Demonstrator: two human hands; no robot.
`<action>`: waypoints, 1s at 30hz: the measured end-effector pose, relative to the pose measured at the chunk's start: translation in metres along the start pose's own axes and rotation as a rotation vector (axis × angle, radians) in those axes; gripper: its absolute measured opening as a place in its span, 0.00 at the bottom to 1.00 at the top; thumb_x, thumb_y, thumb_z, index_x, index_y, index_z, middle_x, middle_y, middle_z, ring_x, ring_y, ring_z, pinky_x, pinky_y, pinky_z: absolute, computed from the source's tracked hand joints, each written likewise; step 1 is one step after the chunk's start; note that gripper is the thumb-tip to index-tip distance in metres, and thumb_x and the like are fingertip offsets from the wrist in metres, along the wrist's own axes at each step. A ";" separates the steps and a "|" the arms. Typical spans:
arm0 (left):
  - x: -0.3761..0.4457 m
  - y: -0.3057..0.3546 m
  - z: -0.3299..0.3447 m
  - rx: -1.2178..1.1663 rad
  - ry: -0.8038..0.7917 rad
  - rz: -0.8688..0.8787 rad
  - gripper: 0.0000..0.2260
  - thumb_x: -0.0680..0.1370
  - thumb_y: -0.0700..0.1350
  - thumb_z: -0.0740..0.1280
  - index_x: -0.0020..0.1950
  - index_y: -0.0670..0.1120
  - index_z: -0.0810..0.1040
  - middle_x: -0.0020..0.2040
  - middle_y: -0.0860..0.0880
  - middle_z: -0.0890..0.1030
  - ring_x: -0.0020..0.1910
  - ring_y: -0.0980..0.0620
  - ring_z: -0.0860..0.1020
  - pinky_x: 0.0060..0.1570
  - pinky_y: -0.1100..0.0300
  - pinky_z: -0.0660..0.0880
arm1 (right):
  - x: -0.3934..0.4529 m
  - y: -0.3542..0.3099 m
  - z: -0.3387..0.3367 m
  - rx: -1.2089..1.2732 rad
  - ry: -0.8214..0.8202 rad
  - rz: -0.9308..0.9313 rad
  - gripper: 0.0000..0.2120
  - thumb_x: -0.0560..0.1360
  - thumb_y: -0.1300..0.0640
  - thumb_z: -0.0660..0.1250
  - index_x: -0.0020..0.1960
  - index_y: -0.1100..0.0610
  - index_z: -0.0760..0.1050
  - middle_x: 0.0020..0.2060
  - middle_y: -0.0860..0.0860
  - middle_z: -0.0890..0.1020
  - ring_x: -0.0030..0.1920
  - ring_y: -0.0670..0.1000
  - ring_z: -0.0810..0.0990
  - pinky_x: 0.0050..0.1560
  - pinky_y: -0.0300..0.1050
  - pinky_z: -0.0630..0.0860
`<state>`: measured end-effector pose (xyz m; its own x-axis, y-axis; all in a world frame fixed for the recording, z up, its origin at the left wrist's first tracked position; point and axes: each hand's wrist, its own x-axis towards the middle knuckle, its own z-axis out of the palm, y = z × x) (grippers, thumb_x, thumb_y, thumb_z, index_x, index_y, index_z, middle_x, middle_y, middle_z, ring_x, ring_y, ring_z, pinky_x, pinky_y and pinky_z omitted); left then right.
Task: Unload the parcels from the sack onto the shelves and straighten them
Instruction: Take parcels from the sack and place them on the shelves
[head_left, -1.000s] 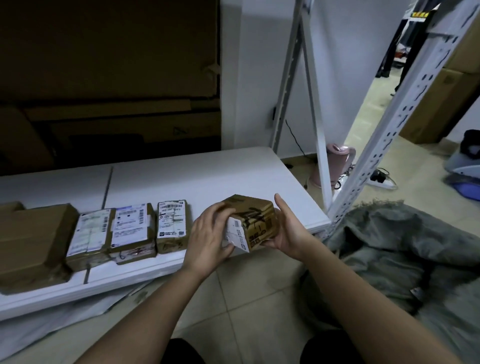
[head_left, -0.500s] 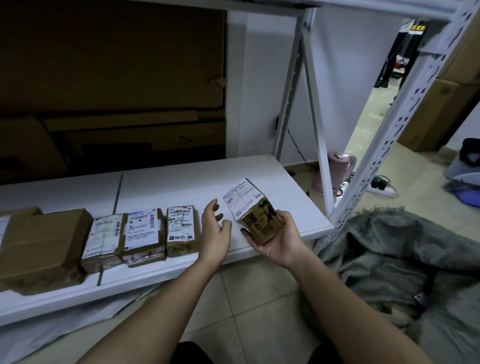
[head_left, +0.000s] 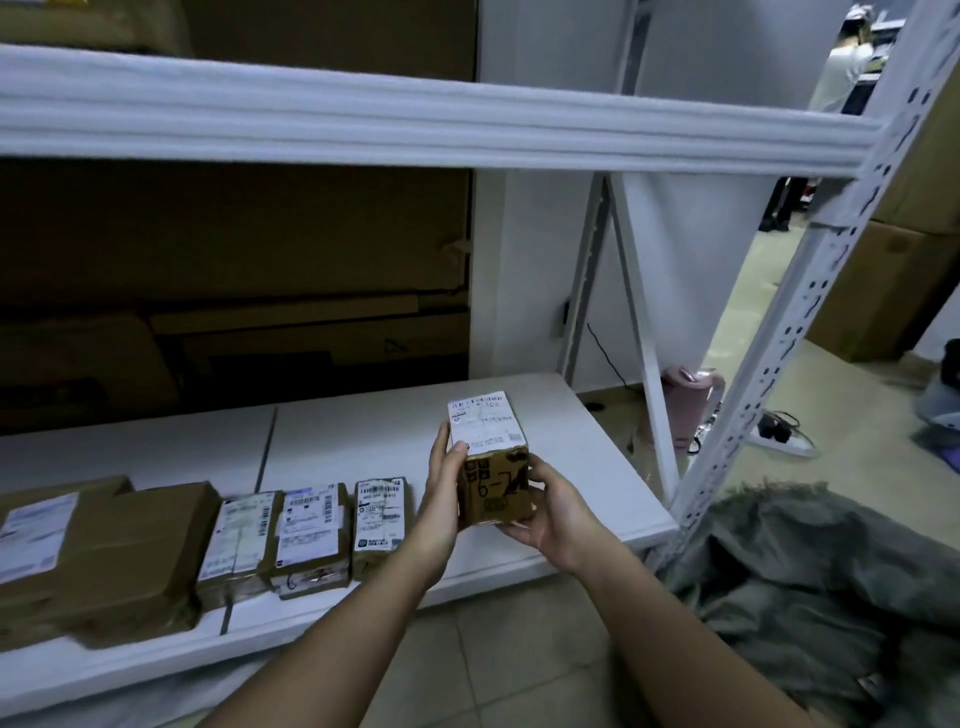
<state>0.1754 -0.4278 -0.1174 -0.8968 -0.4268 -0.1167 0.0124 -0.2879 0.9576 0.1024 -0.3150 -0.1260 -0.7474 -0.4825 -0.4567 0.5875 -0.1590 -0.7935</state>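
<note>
A small brown parcel (head_left: 493, 467) with a white label on top is held over the right part of the white lower shelf (head_left: 582, 447). My left hand (head_left: 441, 499) grips its left side, thumb on the front face. My right hand (head_left: 550, 509) cups it from below and from the right. Left of it, several labelled brown parcels lie in a row along the shelf's front edge: a small one (head_left: 379, 519), two flat ones (head_left: 309, 535) (head_left: 239, 545) and a large box (head_left: 130, 556). The grey sack (head_left: 831, 597) lies crumpled on the floor at the right.
A white upper shelf beam (head_left: 467, 124) crosses overhead. A perforated white upright (head_left: 789, 332) stands between the shelf and the sack. Large brown cartons (head_left: 234, 260) fill the back. A pink kettle (head_left: 691, 400) and a power strip (head_left: 779, 436) sit on the floor behind.
The parcel has been turned so its label faces up, and it has moved over the shelf. My left hand has come back onto it. The view has tilted up.
</note>
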 end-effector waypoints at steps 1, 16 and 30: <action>-0.002 0.009 0.004 0.018 0.018 -0.009 0.17 0.82 0.56 0.53 0.71 0.67 0.61 0.53 0.64 0.75 0.53 0.58 0.75 0.34 0.65 0.77 | -0.004 -0.011 0.002 -0.051 -0.001 0.001 0.18 0.81 0.51 0.55 0.70 0.53 0.68 0.62 0.60 0.76 0.60 0.61 0.77 0.46 0.52 0.80; -0.108 0.230 0.047 0.109 0.022 -0.566 0.15 0.78 0.63 0.58 0.57 0.57 0.75 0.56 0.49 0.78 0.54 0.45 0.79 0.47 0.54 0.76 | -0.174 -0.181 0.087 -0.377 0.017 0.501 0.34 0.66 0.30 0.66 0.59 0.56 0.77 0.54 0.56 0.81 0.52 0.55 0.81 0.40 0.45 0.78; -0.203 0.428 0.015 0.093 -0.030 -0.659 0.22 0.76 0.63 0.61 0.58 0.47 0.76 0.57 0.42 0.77 0.48 0.44 0.82 0.42 0.53 0.79 | -0.307 -0.279 0.212 -0.464 -0.169 0.564 0.37 0.63 0.32 0.68 0.61 0.57 0.75 0.57 0.59 0.81 0.54 0.59 0.82 0.43 0.48 0.80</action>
<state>0.3556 -0.4515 0.3206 -0.7158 -0.1619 -0.6793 -0.5797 -0.4045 0.7073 0.2338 -0.3051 0.3203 -0.2918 -0.5154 -0.8058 0.6481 0.5130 -0.5628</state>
